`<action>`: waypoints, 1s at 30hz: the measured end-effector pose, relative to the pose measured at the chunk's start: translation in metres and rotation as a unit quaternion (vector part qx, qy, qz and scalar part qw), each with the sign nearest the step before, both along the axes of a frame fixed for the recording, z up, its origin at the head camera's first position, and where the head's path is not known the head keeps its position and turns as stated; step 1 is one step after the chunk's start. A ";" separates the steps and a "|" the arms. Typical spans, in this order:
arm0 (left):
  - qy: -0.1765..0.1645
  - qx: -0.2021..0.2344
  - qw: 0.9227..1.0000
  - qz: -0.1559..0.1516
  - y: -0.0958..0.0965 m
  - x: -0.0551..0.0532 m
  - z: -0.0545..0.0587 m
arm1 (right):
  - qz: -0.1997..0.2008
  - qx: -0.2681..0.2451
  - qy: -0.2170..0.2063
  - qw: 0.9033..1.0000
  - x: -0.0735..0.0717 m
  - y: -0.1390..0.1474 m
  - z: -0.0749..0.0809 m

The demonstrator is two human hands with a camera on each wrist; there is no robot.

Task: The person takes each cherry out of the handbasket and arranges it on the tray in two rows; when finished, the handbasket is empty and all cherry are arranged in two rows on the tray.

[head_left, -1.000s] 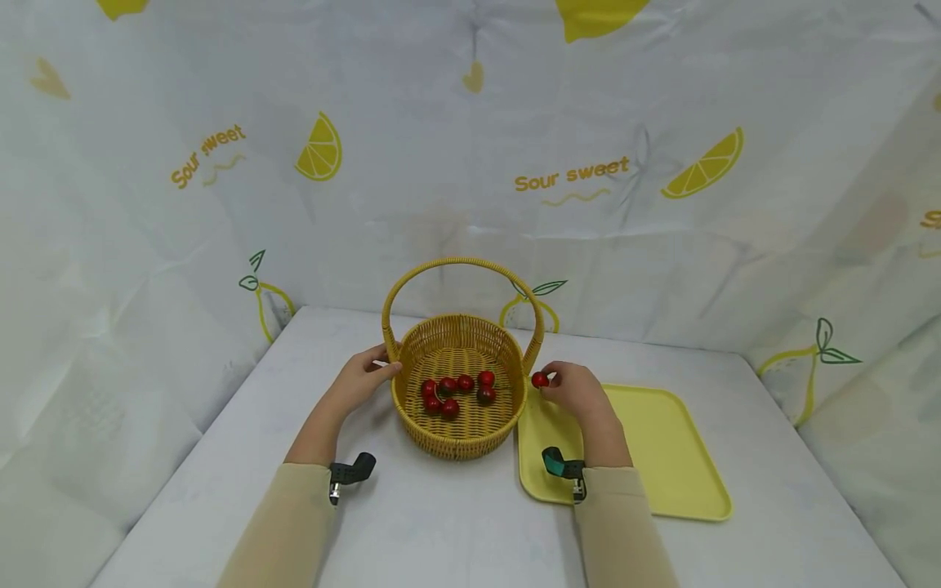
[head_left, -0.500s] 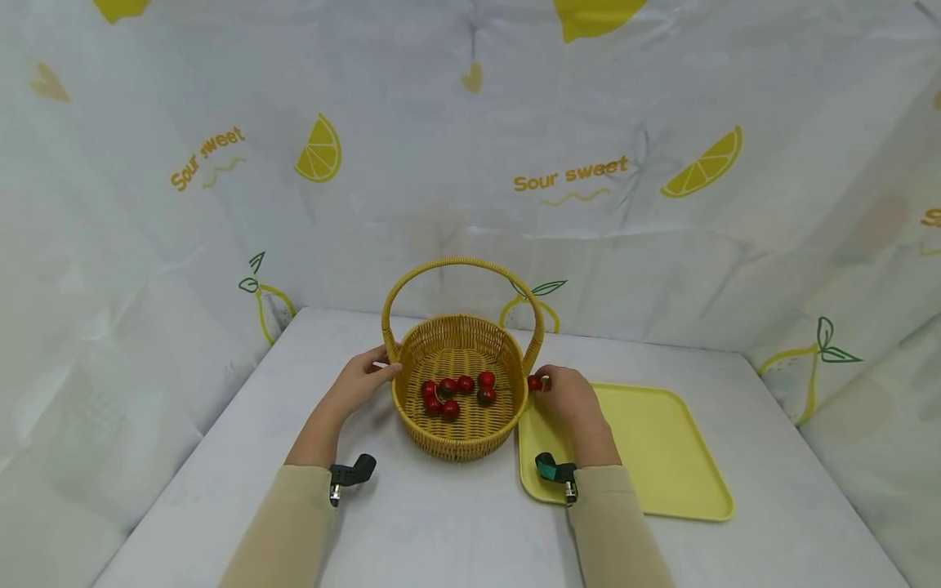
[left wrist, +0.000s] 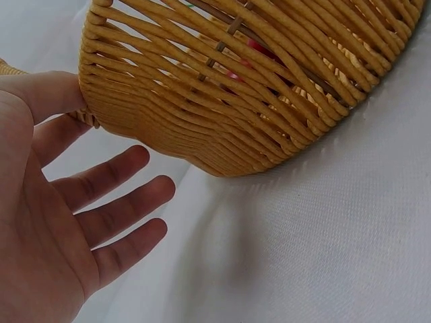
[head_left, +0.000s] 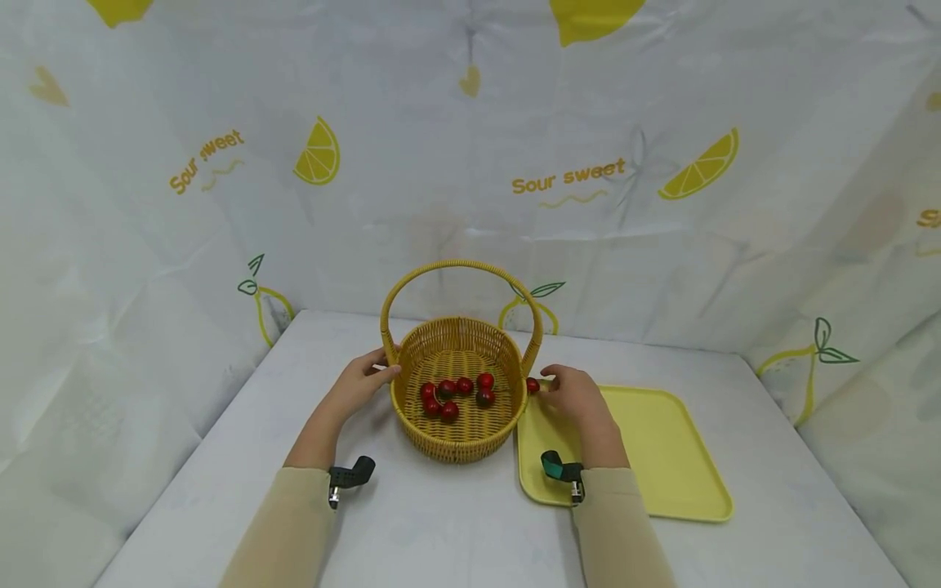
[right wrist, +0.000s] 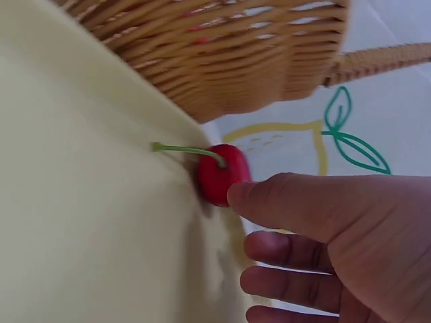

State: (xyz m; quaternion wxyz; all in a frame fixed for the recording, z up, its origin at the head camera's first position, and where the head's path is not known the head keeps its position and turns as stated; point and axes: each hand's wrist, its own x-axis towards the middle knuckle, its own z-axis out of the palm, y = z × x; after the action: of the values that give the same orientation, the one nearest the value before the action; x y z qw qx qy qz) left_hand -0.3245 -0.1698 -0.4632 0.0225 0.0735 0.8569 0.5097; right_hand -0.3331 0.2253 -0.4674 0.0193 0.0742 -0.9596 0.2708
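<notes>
A yellow wicker basket [head_left: 456, 447] with a tall arched handle stands in the middle of the head view. Several red cherries [head_left: 449, 410] lie on its floor. My left hand [head_left: 359, 382] pinches the basket's left rim near the handle base, thumb and forefinger on it, the other fingers spread in the left wrist view. At the basket's right side, a single cherry [right wrist: 219, 176] with a green stem lies at the edge of the yellow tray [head_left: 647, 457]. My right hand [head_left: 577, 398] is beside that cherry with fingers parted; its thumb tip overlaps the fruit in the right wrist view.
The tray lies right of the basket, beneath my right forearm. A white cloth [head_left: 441, 539] covers the table. Behind it hangs a white curtain [head_left: 412, 196] printed with lemons and lettering.
My right hand has brought the cherry slightly left and down to the tray's edge beside the basket, and its fingers have parted from it. The left hand and basket stay put.
</notes>
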 end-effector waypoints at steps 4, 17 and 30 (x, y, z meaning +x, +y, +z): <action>0.002 0.006 1.000 -0.003 0.000 0.001 0.000 | 0.003 -0.030 -0.001 1.000 0.007 0.009 0.014; 0.001 0.010 1.000 -0.006 0.000 0.002 0.001 | -0.009 -0.079 0.022 0.997 0.033 0.017 0.070; 0.017 0.014 1.000 -0.015 0.000 0.002 -0.001 | 0.035 -0.113 0.069 0.991 0.055 -0.002 0.099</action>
State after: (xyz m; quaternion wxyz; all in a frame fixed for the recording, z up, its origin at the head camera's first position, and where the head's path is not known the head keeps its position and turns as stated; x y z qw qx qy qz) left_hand -0.3229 -0.1702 -0.4645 0.0143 0.0956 0.8488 0.5197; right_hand -0.2785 0.2230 -0.3686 0.0845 0.1233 -0.9159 0.3726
